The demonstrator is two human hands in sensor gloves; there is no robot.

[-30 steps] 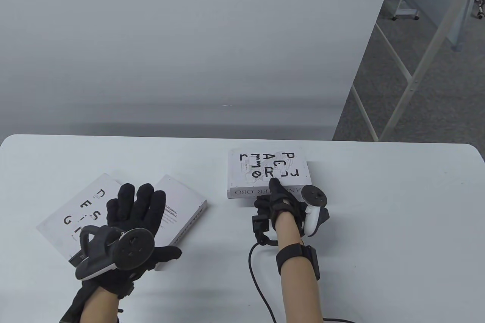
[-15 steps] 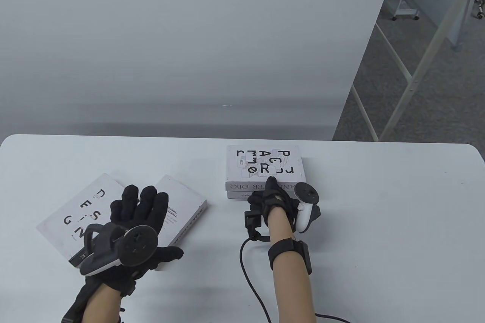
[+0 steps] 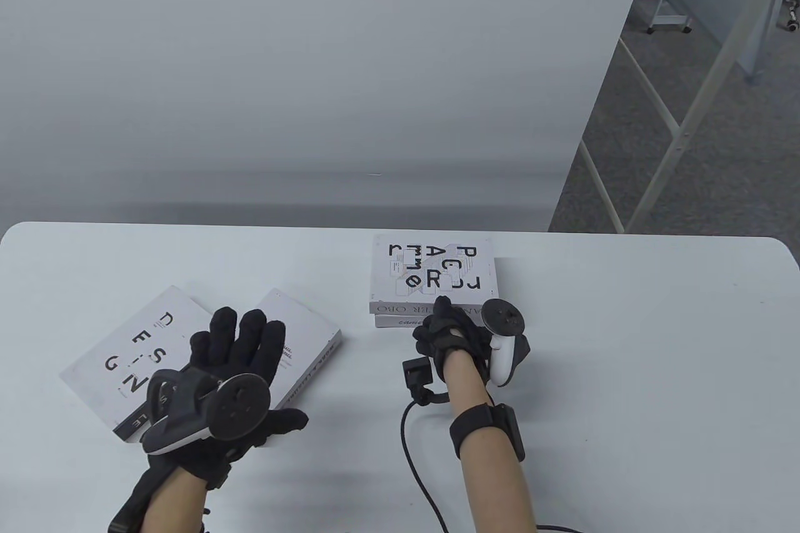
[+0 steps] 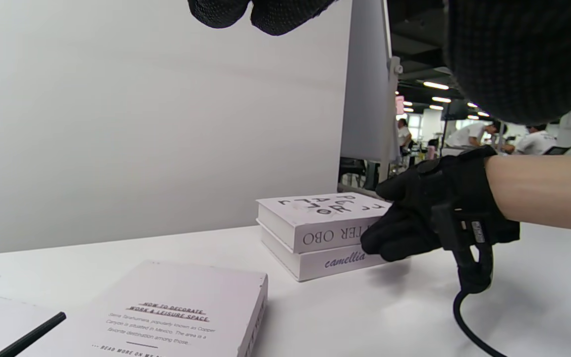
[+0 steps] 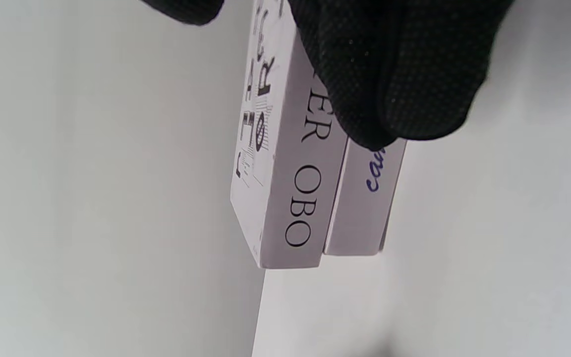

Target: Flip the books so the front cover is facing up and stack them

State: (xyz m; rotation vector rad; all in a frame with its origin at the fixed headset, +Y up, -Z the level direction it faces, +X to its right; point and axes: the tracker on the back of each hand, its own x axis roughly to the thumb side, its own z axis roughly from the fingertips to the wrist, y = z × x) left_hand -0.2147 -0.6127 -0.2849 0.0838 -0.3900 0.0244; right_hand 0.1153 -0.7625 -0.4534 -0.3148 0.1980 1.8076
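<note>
Two white books are stacked at the table's middle. The top book [image 3: 431,270] has scattered black letters on its cover, and the "camellia" book [image 3: 400,322] lies under it. My right hand [image 3: 450,333] is at the stack's near edge, with one finger on the top cover and curled fingers [image 5: 394,74] against the spines. At the left lie the "DESIGN" book [image 3: 134,339] and a book with small back-cover text [image 3: 306,345], side by side at an angle. My left hand [image 3: 240,352] is spread open over these two. I cannot tell whether it touches them.
The white table [image 3: 625,339] ends at a grey wall behind. A black cable [image 3: 412,452] runs from my right wrist to the near edge. The stack also shows in the left wrist view [image 4: 315,218], with the back-cover book [image 4: 176,312] in front.
The top book has slid away from me on the stack, so the "camellia" spine now shows under it. My right hand moved with it. My left hand drifted slightly right.
</note>
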